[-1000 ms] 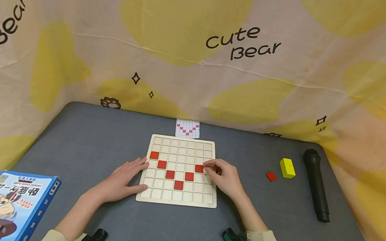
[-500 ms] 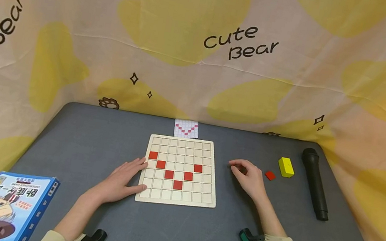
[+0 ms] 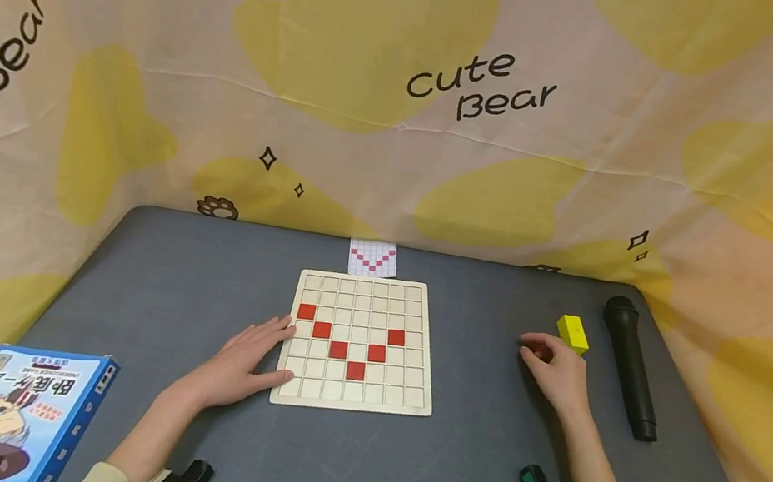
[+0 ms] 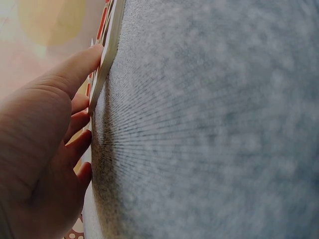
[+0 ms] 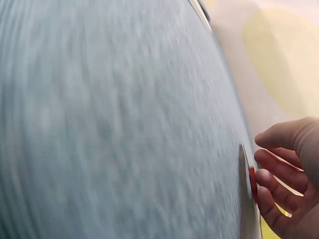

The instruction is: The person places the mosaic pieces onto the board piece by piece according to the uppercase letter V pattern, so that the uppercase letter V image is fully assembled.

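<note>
A cream gridded board (image 3: 355, 313) lies mid-table, with several red square tiles (image 3: 355, 371) set in its cells as a lopsided V. My left hand (image 3: 238, 361) rests at the board's left edge, thumb and fingertips on the rim, fingers extended. Over on the right, my right hand (image 3: 558, 374) hovers above a loose red tile (image 5: 253, 185) on the table. In the right wrist view its thumb and forefinger are apart, and the tile shows beside the other fingers. The head view shows that tile mostly hidden under the hand.
A yellow block (image 3: 573, 333) sits just behind my right hand, with a black microphone (image 3: 632, 368) farther right. Touching the board's far edge is a small card (image 3: 373, 258) printed with a pink V pattern. A blue game box (image 3: 4, 400) lies at the front left.
My right hand has left the board's right side, where it was at a red tile, and moved right to the loose red tile. That board tile stays in its cell; my left hand stays put.
</note>
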{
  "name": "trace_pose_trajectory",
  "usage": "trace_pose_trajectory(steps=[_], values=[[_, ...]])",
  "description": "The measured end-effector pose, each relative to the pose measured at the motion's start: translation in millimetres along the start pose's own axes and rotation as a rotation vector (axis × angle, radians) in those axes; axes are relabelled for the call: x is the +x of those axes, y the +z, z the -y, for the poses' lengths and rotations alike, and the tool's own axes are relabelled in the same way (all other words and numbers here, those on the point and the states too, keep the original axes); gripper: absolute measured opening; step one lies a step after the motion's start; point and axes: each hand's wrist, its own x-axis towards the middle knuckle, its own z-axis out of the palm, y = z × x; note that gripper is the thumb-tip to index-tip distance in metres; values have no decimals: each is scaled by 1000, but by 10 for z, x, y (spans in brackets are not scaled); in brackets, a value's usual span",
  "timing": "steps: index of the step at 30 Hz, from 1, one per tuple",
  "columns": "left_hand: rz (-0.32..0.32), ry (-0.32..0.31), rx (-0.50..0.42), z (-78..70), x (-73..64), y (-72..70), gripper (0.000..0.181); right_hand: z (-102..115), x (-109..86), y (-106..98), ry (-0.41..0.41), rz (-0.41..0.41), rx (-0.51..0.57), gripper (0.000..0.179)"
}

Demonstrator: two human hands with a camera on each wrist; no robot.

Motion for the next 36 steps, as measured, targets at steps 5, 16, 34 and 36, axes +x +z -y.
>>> trace_pose_trajectory(steps=[5, 16, 34, 36], values=[[-1, -1, -3, -3, 1, 0, 75, -77, -12, -102, 35, -16, -43, 19], [-8, 7, 5, -12, 4, -6, 73, -134, -42, -206, 61, -13, -83, 23], [1, -2, -2, -23, -1, -13, 74, 66, -13, -3, 68, 64, -20, 26], [0, -2, -3, -25, -2, -13, 74, 120, 7, 64, 52, 66, -6, 26]])
